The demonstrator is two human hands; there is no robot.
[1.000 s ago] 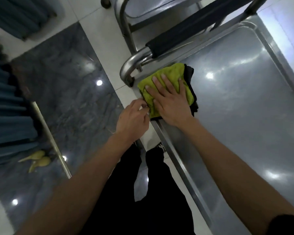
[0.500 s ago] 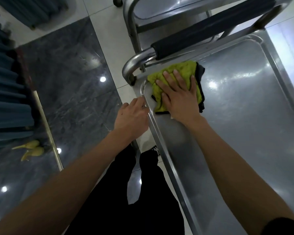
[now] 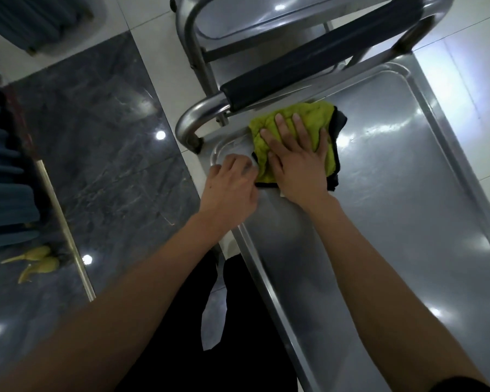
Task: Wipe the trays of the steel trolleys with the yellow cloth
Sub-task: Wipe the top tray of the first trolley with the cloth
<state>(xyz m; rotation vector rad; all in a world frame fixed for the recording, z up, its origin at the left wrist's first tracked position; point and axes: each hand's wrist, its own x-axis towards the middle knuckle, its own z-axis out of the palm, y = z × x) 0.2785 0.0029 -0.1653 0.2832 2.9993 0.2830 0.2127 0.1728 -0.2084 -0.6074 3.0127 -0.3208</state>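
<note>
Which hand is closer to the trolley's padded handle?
Right. The right hand presses the yellow cloth just below the handle; the left hand rests at the tray's edge, farther away.

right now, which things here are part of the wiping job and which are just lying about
In the job: yellow cloth under the flat right hand; steel tray; left hand at the tray's rim.
Lying about: yellow shoes on the dark floor.

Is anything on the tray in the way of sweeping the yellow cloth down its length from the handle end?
Nothing visible. The right hand presses flat on the yellow cloth at the tray's handle end; the steel beyond it lies bare. The left hand rests at the near rim, beside the cloth.
</note>
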